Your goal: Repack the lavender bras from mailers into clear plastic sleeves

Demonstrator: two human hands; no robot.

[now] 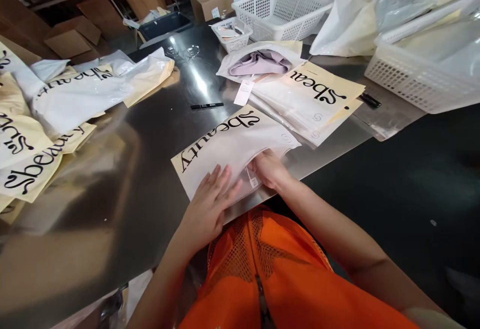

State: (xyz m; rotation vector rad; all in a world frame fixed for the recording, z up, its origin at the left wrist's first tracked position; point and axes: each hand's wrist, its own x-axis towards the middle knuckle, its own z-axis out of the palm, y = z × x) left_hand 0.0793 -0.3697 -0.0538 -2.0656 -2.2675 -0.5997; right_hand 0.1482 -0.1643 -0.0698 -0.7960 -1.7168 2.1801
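At the left, a loose heap of white-and-cream plastic bags with black lettering lies on a shiny grey metal table; these look set aside, though whether they are sealed cannot be told. Right of the heap, a slim black marker rests on the bare metal.

In front of the person, at the table's near edge, lies a flat white-and-cream printed plastic bag. It appears only part-way handled: its near edge is lifted, not closed, and a small white tag on a string hangs outside it. The left hand lies palm down on the bag, fingers extended and slightly spread, gripping nothing visible. The right hand is curled at the lifted edge, fingertips hidden; whether they pinch anything cannot be told.

Farther right, folded lilac fabric shows in the gaping mouth of another white bag, beside a stack of similar printed bags that looks unattended.
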